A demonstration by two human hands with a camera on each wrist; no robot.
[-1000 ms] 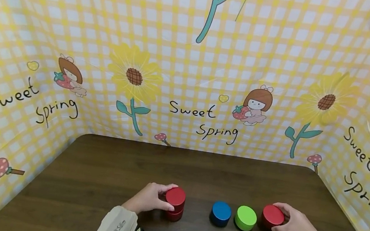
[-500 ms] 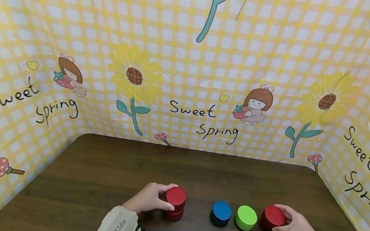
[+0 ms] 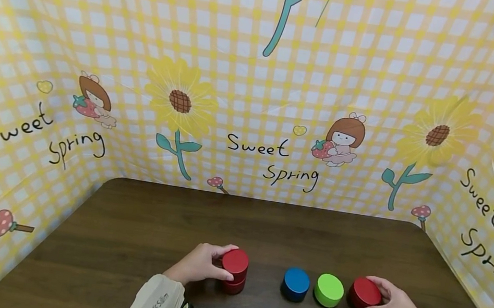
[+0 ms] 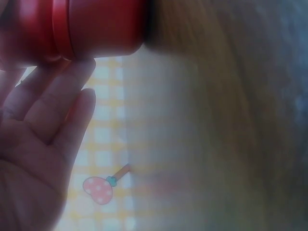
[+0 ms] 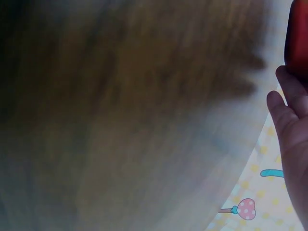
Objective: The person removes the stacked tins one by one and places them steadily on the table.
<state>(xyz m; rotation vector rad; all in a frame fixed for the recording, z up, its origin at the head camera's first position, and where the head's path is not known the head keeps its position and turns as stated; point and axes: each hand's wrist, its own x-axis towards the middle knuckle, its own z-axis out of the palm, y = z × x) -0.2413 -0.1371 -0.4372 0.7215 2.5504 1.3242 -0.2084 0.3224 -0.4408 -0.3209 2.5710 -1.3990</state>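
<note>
At the left of the group, my left hand [image 3: 203, 265] holds the upper of two short red cylinders [image 3: 235, 262] between thumb and fingers. The lower red cylinder [image 3: 233, 286] sits directly beneath it in line. The left wrist view shows the red pair [image 4: 101, 26] from the side, with a ring-shaped seam and fingertips against it. On the right, my right hand [image 3: 398, 306] grips a single red cylinder [image 3: 366, 293], thumb at its near side and fingers at its far side. Only a sliver of that red cylinder [image 5: 297, 43] shows in the right wrist view.
A blue cylinder [image 3: 295, 284] and a lime-green cylinder [image 3: 329, 290] stand side by side between the hands, the green one close to the right-hand red one. All are on a dark wooden table [image 3: 200, 216]. A checked cloth [image 3: 255, 97] rises behind and along both sides.
My right hand and the red cylinder in it have shifted slightly toward me and to the right. The left hand and the stack stay where they were.
</note>
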